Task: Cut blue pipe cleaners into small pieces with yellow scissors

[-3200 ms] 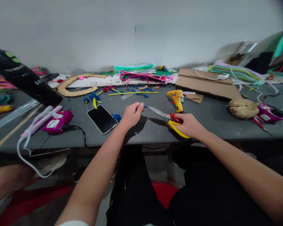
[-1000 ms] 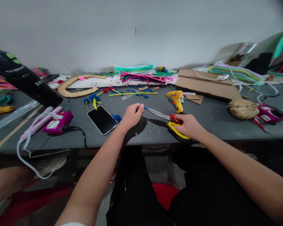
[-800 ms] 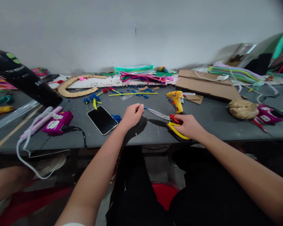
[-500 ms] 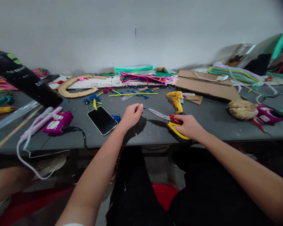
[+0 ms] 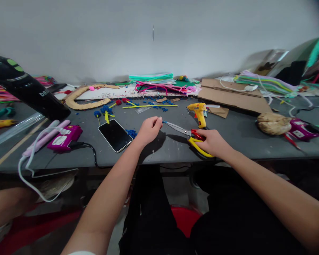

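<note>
My left hand [image 5: 151,128] is closed in a pinch over the desk, with a short piece of blue pipe cleaner [image 5: 164,122] sticking out from its fingertips. Scissors [image 5: 186,132] with one red and one yellow handle are in my right hand [image 5: 214,141], its fingers wrapped round the handles. Their blades point left, and the tips meet the blue piece. Just beyond my right hand lies a yellow glue gun [image 5: 199,112]. A phone [image 5: 115,136] rests left of my left hand, beside blue fuzzy clippings [image 5: 131,133].
Blue and red pompoms on yellow stems [image 5: 106,110], a yellow pipe cleaner [image 5: 150,106] and blue snippets [image 5: 163,100] lie farther back. Cardboard [image 5: 234,95] is at back right. A black cylinder [image 5: 26,86] leans at left near a purple box [image 5: 65,139] with cables.
My left hand has shifted very slightly to the right with the blue piece. The scissors and my right hand look almost unchanged.
</note>
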`<state>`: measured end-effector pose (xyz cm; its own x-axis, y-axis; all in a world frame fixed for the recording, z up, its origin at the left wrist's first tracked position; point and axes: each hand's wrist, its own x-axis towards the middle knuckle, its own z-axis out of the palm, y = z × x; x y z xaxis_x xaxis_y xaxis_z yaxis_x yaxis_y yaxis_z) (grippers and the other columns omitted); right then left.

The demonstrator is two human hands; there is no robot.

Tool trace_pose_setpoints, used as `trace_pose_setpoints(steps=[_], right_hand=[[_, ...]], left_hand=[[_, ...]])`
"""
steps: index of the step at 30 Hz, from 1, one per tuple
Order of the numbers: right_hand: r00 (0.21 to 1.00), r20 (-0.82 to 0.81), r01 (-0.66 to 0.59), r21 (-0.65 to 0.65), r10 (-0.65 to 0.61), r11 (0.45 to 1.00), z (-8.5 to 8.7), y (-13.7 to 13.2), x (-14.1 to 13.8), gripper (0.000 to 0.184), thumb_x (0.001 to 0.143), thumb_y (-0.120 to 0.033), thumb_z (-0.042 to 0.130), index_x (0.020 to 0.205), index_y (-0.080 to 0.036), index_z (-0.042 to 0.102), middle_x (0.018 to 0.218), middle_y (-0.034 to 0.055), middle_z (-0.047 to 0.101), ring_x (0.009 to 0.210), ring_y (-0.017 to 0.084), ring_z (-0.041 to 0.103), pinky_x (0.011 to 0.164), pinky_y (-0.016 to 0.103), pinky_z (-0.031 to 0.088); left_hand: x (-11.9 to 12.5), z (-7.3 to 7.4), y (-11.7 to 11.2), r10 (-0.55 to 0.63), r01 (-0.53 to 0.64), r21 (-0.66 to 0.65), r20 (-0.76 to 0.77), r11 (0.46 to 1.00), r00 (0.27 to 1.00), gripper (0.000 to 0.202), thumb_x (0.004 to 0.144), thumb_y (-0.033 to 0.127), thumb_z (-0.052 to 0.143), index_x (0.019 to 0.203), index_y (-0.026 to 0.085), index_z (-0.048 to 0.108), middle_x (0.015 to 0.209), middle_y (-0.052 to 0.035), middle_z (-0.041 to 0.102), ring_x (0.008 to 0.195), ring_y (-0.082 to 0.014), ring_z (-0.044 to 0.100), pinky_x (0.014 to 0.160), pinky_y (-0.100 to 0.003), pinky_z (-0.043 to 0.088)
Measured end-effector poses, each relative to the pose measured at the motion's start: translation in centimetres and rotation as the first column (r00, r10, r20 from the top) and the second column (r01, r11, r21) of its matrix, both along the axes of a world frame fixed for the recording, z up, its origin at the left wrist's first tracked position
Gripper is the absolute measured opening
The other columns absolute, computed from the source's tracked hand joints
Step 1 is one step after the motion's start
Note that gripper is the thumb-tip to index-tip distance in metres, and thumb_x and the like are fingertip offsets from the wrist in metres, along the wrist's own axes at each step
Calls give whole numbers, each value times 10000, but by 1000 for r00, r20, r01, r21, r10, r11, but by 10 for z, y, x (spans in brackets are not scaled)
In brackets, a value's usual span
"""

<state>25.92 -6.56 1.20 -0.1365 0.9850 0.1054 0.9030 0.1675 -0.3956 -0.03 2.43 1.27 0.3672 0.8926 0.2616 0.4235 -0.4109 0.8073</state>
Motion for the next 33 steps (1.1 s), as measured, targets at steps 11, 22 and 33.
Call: trace_pose_setpoints(steps=[11,22,33], right_hand=[[999,-15,42,30,-41,999,-2,-1,-1,228,754,-412,584,677,-198,572,613,-4,525,565,129,379,571,272,306],[999,-36,15,29,-14,999,-1,-1,-2,266,751,-413,598,640,-200,486,585,-25,465,570,117,332,546,263,265],[1000,-27,7,-10,-7,1000,1,-1,-1,179,751,-366,573,718,-191,591,610,-9,517,569,128,385,565,269,291]], left_hand=[[-1,-1,1,-2,2,-3,-7,1000,1000,444,943,480,384,627,183,479,547,13,455,548,-126,414,549,-262,326],[-1,0,0,-12,12,4,25,1000,1000,461,953,481,373,625,173,474,548,16,446,559,-120,417,562,-252,327],[0,0,-1,-22,22,15,15,1000,1000,444,957,477,381,654,170,487,578,17,465,578,-117,432,577,-242,334]])
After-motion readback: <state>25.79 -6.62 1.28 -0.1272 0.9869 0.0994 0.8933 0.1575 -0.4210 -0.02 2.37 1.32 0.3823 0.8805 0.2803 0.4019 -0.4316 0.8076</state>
